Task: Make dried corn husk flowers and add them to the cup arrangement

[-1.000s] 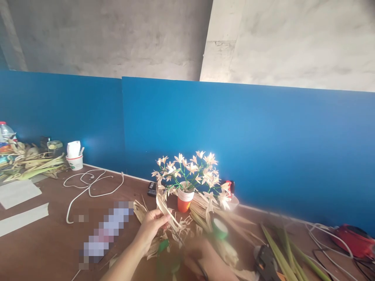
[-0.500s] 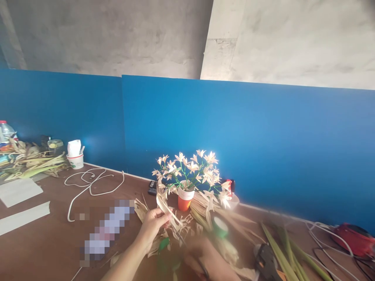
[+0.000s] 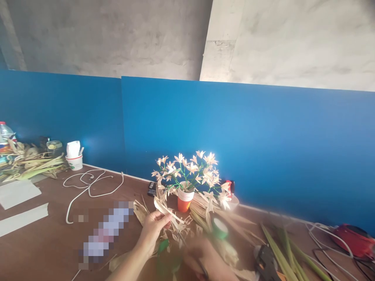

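Note:
My left hand [image 3: 156,226] is closed, with a pale strip of dried corn husk [image 3: 166,208] pinched between thumb and fingers. Just right of it, my right hand [image 3: 199,251] is smeared by motion. It is closed around scissors; their dark handle [image 3: 202,269] shows at the palm, and a thin blade points up and left toward the husk. Behind both hands stands an orange paper cup [image 3: 184,203] full of cream flowers [image 3: 190,168] on green stems. Small husk scraps [image 3: 175,236] lie beneath the blade. A green tape roll [image 3: 219,228] sits beyond my right hand.
At right are a dark glue gun [image 3: 265,259], long green leaves [image 3: 281,249] and a red object [image 3: 353,240] with cables. A white cable [image 3: 89,185], paper sheets [image 3: 19,195], a white cup [image 3: 74,160] and a husk pile [image 3: 35,164] occupy the left side.
My left hand and the husk strip have shifted very slightly. The scissors remain close to the strip in my right hand, and the view has tilted a touch.

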